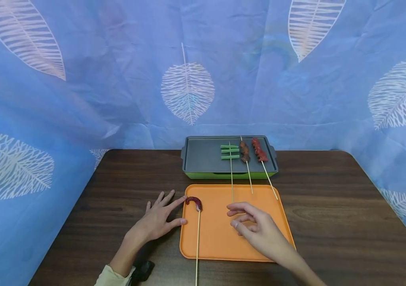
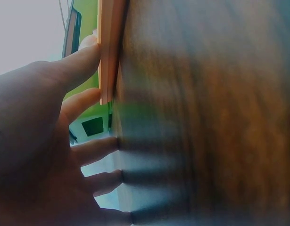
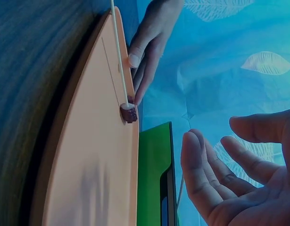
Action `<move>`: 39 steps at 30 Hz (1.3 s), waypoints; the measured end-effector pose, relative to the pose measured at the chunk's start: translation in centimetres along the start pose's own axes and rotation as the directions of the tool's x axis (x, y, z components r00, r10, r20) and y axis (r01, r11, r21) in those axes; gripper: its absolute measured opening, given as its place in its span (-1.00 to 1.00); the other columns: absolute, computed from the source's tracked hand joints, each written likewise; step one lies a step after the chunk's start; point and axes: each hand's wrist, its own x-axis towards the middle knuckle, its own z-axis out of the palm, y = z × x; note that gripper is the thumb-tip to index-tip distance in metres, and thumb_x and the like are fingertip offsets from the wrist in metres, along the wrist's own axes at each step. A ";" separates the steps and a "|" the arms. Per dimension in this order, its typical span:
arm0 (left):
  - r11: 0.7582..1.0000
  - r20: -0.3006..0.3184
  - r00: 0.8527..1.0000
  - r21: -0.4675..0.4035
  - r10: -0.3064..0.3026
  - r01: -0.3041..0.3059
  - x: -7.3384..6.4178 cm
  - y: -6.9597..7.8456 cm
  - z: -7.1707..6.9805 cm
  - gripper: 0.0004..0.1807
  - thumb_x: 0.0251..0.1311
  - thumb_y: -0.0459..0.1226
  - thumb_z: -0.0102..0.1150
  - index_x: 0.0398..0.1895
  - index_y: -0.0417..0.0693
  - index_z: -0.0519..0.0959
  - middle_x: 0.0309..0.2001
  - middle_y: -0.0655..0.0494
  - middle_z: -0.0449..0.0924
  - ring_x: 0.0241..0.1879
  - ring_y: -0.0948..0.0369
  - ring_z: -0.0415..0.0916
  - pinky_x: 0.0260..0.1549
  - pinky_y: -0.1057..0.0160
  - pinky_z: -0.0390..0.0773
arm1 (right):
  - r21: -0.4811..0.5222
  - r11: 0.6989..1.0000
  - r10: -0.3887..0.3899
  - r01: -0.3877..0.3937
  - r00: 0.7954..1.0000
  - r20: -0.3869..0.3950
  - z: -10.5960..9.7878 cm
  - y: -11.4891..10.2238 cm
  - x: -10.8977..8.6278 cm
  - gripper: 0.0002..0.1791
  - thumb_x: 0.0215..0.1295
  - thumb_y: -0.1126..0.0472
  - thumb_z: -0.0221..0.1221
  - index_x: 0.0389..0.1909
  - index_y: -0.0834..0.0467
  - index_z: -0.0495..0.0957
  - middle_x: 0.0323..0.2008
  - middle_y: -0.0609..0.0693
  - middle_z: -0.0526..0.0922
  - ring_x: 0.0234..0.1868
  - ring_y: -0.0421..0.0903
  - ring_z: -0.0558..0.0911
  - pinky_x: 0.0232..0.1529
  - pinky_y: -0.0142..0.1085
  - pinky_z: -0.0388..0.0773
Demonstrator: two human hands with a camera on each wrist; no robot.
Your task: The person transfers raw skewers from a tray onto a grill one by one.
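Note:
My left hand [image 1: 158,222] lies at the left side of the orange tray [image 1: 217,246], fingers spread, with thumb and index fingertips at its rim. The other fingertips rest on the table, as the left wrist view shows. Beside the index finger is a curled, dark red octopus tentacle skewer [image 1: 198,238], its stick running past the tray's front edge. Over the right half of the tray hovers my right hand [image 1: 260,230], fingers loosely bent, nothing held. Near its fingertips ends the stick of a green bean-like skewer [image 1: 230,157], which lies on the grill pan [image 1: 203,155].
A brown meat skewer [image 1: 244,151] and a red meat skewer [image 1: 259,150] also lie on the pan, sticks reaching over the tray. The pan sits on a green base [image 1: 203,175] behind the tray. A blue leaf-print cloth [image 1: 124,79] hangs around the dark wooden table [image 1: 338,222].

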 end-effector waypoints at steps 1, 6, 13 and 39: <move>1.000 -0.002 1.000 -0.001 0.004 -0.004 -0.1 0.0 0.1 -0.22 0.35 0.18 0.21 0.59 0.28 0.27 0.61 -0.17 0.01 0.56 -0.33 -0.16 0.24 -0.65 -0.14 | 0.002 1.000 0.000 0.000 1.000 0.006 0.1 0.1 0.0 -0.66 0.50 0.21 0.23 0.23 0.11 0.54 0.06 0.16 0.64 -0.08 0.14 0.71 -0.21 -0.10 0.73; 1.000 0.004 1.000 0.003 0.003 -0.003 -0.2 -0.1 0.3 -0.23 0.37 0.18 0.19 0.59 0.28 0.27 0.61 -0.17 0.01 0.57 -0.32 -0.16 0.24 -0.65 -0.14 | 0.012 1.000 -0.005 0.005 1.000 0.029 0.5 0.4 -0.2 -0.67 0.50 0.26 0.22 0.23 0.13 0.54 0.06 0.24 0.63 -0.10 0.13 0.71 -0.22 -0.07 0.73; 1.000 0.000 1.000 0.000 0.013 -0.013 -0.1 -0.1 0.3 -0.22 0.37 0.19 0.18 0.60 0.28 0.25 0.62 -0.17 0.00 0.57 -0.31 -0.17 0.24 -0.65 -0.14 | -0.007 1.000 -0.010 0.010 0.999 0.045 0.7 0.9 -0.2 -0.65 0.49 0.26 0.22 0.24 0.11 0.54 0.05 0.20 0.64 -0.08 0.13 0.71 -0.22 -0.16 0.73; 1.000 0.000 1.000 0.022 -0.020 0.020 0.4 -0.1 0.4 -0.21 0.35 0.23 0.18 0.59 0.33 0.26 0.62 -0.13 0.00 0.58 -0.29 -0.18 0.26 -0.62 -0.14 | -0.001 0.999 0.051 -0.051 0.986 0.158 4.7 2.1 -0.3 -0.63 0.47 0.22 0.25 0.24 0.15 0.55 0.05 0.17 0.67 -0.15 -0.12 0.73 -0.21 -0.33 0.67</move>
